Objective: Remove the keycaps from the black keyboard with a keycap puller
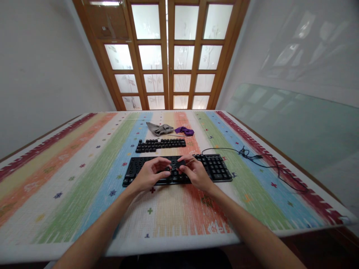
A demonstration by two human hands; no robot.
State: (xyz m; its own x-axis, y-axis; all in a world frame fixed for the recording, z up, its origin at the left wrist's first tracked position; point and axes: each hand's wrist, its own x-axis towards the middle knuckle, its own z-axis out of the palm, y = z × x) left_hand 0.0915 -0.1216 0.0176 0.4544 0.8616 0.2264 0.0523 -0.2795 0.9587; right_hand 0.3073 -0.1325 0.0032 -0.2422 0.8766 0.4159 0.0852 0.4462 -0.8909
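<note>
A black keyboard (220, 168) is set on the cloth-covered bench (92, 201). Above it, a small dark piece (167, 169) is pinched in the left hand (150, 173), a second piece (180, 164) in the right hand (198, 172). Both are judged light and stiff, best gripped by their edges.

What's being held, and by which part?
Left fingers pinch a small black piece; right fingers hold a dark piece. Where on each is too small to tell.
</note>
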